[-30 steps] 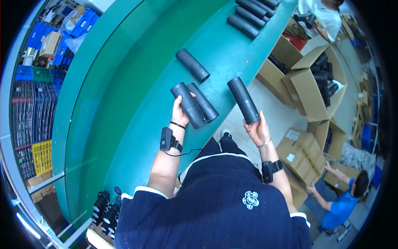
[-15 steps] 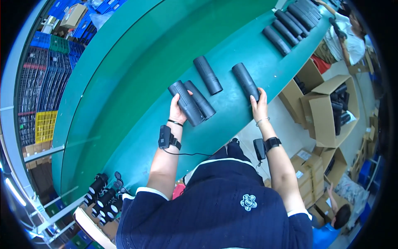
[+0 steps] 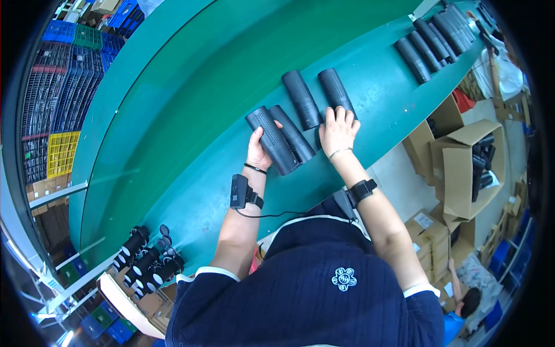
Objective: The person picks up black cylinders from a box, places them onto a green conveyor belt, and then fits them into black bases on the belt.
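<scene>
My left hand [image 3: 258,151] is closed around a black perforated tube [image 3: 270,139], thumb on its near side and a fingertip showing past its far side. A second black tube [image 3: 292,136] lies against it on the right; whether my fingers hold it too is hidden. Another perforated tube [image 3: 301,99] rests on the green table just beyond. My right hand [image 3: 339,132] curls palm down over the lower end of a fourth tube [image 3: 334,87]. A dark piece [image 3: 315,139] shows beside that hand, mostly covered, its kind unclear.
The green table [image 3: 225,173] curves past a raised green wall. More black tubes [image 3: 430,46] lie at the far right near a co-worker. Open cartons [image 3: 462,168] stand right of the table. Black cylinders with pale ends [image 3: 147,263] sit lower left. A cable [image 3: 272,216] links my wrist devices.
The tube at my right hand has moved next to the others. My right hand has shifted left and turned palm down over its lower end. My left hand keeps its grip.
</scene>
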The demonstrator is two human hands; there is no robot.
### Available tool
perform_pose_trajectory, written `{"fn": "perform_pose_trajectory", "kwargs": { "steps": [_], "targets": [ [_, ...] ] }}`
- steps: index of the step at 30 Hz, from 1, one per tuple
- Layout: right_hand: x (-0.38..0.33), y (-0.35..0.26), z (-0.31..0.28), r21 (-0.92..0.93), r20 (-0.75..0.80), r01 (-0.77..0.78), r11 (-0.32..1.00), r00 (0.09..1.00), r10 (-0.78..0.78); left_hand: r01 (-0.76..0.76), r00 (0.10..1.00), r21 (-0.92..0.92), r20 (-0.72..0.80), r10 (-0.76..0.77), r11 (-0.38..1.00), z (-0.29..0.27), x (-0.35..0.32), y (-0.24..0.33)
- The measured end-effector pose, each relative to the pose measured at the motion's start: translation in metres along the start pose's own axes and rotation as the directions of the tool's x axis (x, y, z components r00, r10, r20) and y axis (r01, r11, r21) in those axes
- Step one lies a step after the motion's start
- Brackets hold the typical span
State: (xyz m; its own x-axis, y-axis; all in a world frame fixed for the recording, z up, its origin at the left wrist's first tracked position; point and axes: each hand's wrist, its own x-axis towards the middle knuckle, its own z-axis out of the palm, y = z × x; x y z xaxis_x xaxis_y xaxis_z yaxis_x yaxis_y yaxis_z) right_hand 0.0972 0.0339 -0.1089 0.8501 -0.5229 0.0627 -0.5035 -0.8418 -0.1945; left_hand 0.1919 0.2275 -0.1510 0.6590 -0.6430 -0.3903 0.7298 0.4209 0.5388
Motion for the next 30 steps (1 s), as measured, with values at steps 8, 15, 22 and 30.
{"fn": "perform_pose_trajectory", "kwargs": {
  "steps": [8,15,22,30],
  "targets": [
    [0.005,-0.009,0.003,0.31,0.094,-0.077,0.948,0.994,0.05,-0.035,0.999,-0.007,-0.006,0.035,0.999,0.009,-0.004,0.003],
    [0.01,0.009,0.022,0.75,0.195,-0.118,0.651,0.98,-0.047,-0.055,0.998,-0.013,-0.033,0.054,0.998,0.013,-0.004,0.005],
    [-0.015,0.029,-0.008,0.858,0.057,-0.098,0.505,0.994,0.096,-0.076,0.995,-0.04,-0.071,0.073,0.996,0.011,-0.007,0.0],
    [-0.019,0.047,-0.019,0.918,0.042,-0.087,0.386,0.992,0.122,-0.03,0.997,-0.073,-0.069,0.025,0.997,0.013,-0.008,0.002]
  ]
}}
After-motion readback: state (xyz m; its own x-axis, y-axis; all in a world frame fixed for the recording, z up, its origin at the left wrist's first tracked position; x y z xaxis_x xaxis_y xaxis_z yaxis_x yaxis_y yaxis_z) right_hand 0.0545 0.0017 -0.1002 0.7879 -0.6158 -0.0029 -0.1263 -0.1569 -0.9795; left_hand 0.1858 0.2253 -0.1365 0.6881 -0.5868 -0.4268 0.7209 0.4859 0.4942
